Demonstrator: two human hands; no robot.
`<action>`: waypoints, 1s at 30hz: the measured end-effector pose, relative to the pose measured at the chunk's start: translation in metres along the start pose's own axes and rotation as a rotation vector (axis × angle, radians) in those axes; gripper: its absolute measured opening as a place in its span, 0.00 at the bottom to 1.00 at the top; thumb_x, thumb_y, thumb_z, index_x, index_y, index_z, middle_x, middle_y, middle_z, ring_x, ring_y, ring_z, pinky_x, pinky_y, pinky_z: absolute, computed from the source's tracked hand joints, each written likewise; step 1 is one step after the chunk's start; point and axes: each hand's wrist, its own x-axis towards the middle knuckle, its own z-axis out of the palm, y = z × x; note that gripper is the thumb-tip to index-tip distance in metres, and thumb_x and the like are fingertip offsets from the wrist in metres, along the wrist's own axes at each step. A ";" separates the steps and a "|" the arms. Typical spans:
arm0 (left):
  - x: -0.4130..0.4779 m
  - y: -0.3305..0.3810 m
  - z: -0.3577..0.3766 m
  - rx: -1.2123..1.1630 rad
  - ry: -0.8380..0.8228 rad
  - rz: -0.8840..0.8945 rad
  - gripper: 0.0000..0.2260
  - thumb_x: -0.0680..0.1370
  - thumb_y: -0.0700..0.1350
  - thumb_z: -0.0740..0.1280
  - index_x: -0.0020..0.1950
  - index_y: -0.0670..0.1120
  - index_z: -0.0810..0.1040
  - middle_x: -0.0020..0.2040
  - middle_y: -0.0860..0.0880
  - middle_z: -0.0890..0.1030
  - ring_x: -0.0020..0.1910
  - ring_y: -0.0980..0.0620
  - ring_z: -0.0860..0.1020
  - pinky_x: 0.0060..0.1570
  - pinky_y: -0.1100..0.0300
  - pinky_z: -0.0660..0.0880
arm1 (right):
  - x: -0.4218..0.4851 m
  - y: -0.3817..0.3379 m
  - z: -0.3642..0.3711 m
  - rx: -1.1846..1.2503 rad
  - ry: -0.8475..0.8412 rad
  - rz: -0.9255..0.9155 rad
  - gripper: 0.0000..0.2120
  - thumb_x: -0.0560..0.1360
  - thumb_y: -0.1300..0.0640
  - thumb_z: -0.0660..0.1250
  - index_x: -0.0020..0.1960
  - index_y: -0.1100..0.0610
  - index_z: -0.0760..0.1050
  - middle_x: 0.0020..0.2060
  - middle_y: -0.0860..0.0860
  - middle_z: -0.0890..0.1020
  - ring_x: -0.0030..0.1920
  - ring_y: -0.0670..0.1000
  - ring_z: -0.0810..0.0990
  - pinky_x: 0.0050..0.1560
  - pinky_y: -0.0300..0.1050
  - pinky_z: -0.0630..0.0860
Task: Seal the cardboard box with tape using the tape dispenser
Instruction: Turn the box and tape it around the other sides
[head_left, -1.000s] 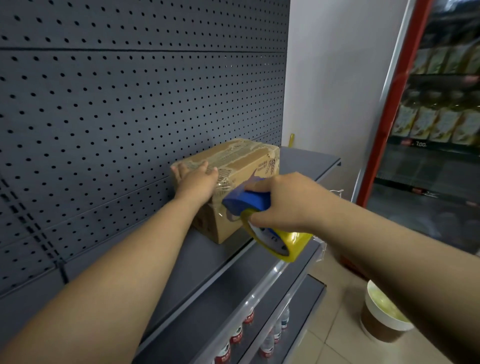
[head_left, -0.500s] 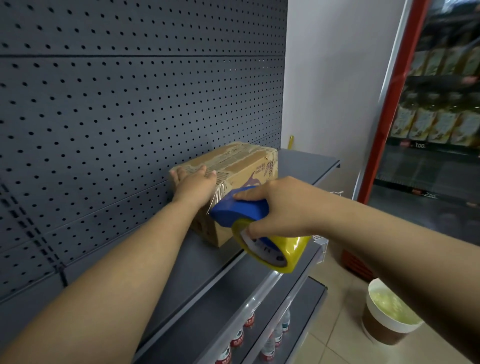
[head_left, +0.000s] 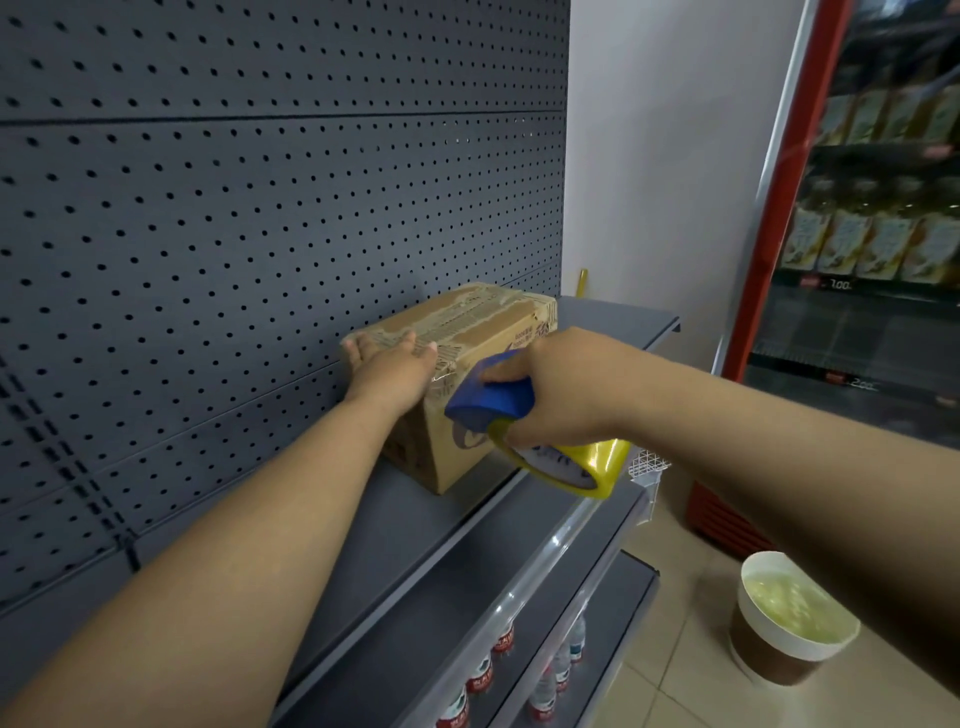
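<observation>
A dark grey pegboard panel (head_left: 249, 208) fills the space to the left of the cardboard box (head_left: 467, 374) and rises behind it. The box sits on the grey shelf (head_left: 395, 561), pushed close to the pegboard, and its top is covered with strips of worn tape. The left hand (head_left: 392, 371) lies flat on the box's near left top edge, palm down, fingers (head_left: 358, 345) spread and released, pressing rather than gripping. A short strand of clear tape (head_left: 444, 375) glints at the box's near top corner, just right of that hand. Right of the box's front corner, the right hand (head_left: 563, 387) is clenched around the blue tape dispenser (head_left: 488, 402), forefinger laid along its top, the blue nose of the dispenser touching or very nearly touching the box's near face. Its yellow roll of tape (head_left: 574, 465) hangs below the fist, over the shelf's front edge. Beneath the box, on a lower shelf, stand small bottles with red labels (head_left: 480, 675). Farther right of the box, down on the tiled floor (head_left: 685, 597), is a white-rimmed bucket (head_left: 789, 618) holding something pale green, and beyond it a red-framed display cooler (head_left: 769, 208) shows blurred rows of bottles.
</observation>
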 end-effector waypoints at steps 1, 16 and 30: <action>0.000 0.000 0.000 -0.002 -0.002 -0.002 0.26 0.79 0.60 0.49 0.77 0.55 0.52 0.78 0.40 0.40 0.75 0.40 0.34 0.73 0.42 0.42 | 0.000 -0.002 0.001 0.014 -0.023 -0.017 0.21 0.68 0.46 0.66 0.61 0.45 0.75 0.42 0.50 0.78 0.44 0.53 0.74 0.41 0.44 0.73; -0.022 -0.010 0.024 -0.413 0.431 0.297 0.24 0.80 0.57 0.50 0.62 0.45 0.79 0.73 0.47 0.69 0.78 0.48 0.49 0.74 0.47 0.54 | -0.007 0.052 0.004 0.277 0.387 0.204 0.25 0.69 0.49 0.69 0.66 0.46 0.73 0.35 0.37 0.65 0.48 0.46 0.66 0.47 0.40 0.65; -0.014 -0.030 0.020 -0.070 0.276 0.391 0.36 0.66 0.58 0.73 0.71 0.52 0.66 0.76 0.52 0.62 0.78 0.50 0.45 0.74 0.51 0.47 | -0.019 0.068 0.006 0.419 0.573 0.247 0.26 0.68 0.48 0.71 0.65 0.42 0.72 0.50 0.51 0.73 0.47 0.47 0.71 0.48 0.40 0.66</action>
